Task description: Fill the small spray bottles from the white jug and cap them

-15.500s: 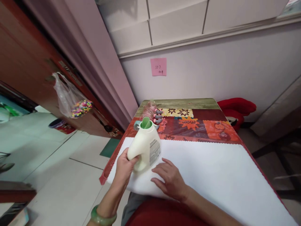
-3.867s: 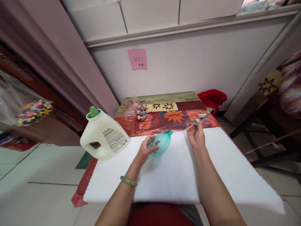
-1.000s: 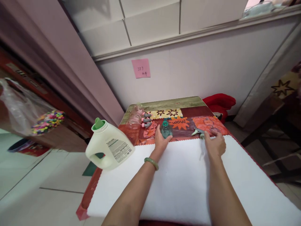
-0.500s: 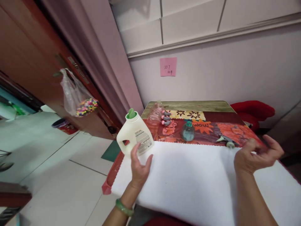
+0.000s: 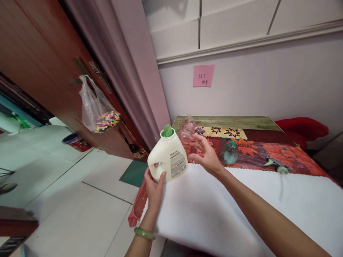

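Below, patterned table point(image 5: 227, 122), scalloped white cloth point(image 5: 203, 203), upright cream plastic jug point(image 5: 168, 157) at its left edge, left hand point(image 5: 154, 189) around the lower corner, grip unclear, right hand point(image 5: 208, 155), fingers wide, partly blocking clear pink bottles point(image 5: 187, 127), round green-necked bottle point(image 5: 229, 155), trigger sprayer point(image 5: 282, 170).

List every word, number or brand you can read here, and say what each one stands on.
"357": handwritten on the pink note; the characters beneath it are too small to read surely.
"WOW": on the orange burst of the table cover.
Large lettering on the cream jug: too blurred to read surely.
Fine print on its label: too small to read.
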`<state>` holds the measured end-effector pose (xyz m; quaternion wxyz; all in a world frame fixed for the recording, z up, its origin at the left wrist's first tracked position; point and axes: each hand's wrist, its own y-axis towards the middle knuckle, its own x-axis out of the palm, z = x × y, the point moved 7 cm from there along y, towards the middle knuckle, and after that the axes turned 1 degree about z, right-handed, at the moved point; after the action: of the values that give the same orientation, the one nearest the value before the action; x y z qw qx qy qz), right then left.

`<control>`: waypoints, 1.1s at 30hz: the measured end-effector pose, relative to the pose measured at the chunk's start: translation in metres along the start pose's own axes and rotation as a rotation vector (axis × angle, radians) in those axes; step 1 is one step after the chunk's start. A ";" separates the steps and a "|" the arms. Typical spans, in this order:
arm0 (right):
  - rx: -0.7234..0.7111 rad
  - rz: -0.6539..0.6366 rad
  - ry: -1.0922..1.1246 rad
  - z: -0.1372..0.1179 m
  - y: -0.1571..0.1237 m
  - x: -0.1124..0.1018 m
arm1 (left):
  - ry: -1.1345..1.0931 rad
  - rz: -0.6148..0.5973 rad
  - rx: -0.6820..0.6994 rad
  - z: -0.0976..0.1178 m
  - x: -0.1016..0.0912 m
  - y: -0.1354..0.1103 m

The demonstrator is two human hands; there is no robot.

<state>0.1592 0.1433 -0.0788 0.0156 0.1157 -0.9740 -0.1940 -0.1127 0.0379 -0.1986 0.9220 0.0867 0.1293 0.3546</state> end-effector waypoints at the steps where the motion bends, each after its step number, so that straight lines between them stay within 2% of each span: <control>1: 0.010 -0.040 0.008 0.002 0.013 0.015 | 0.011 0.000 -0.011 -0.002 0.003 -0.003; 5: -0.005 -0.108 0.057 -0.003 0.051 0.060 | 0.052 -0.014 0.024 -0.002 0.008 -0.010; 9: -0.021 -0.062 -0.017 -0.014 0.065 0.084 | 0.091 -0.015 0.062 -0.002 0.006 -0.013; 13: -0.028 0.031 -0.146 -0.019 0.063 0.084 | 0.111 -0.003 0.094 -0.007 0.001 -0.015; 20: -0.061 0.012 -0.141 -0.016 0.056 0.078 | 0.108 0.026 0.097 -0.014 0.000 -0.018; 25: -0.053 0.048 -0.155 -0.014 0.055 0.074 | 0.107 0.033 0.102 -0.016 0.001 -0.018; 33: -0.078 0.059 -0.164 -0.022 0.042 0.068 | 0.105 0.056 0.121 -0.016 -0.003 -0.019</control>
<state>0.0851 0.1565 -0.0432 -0.0539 0.0700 -0.9667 -0.2400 -0.1073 0.0229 -0.2182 0.8968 0.1269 0.1962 0.3757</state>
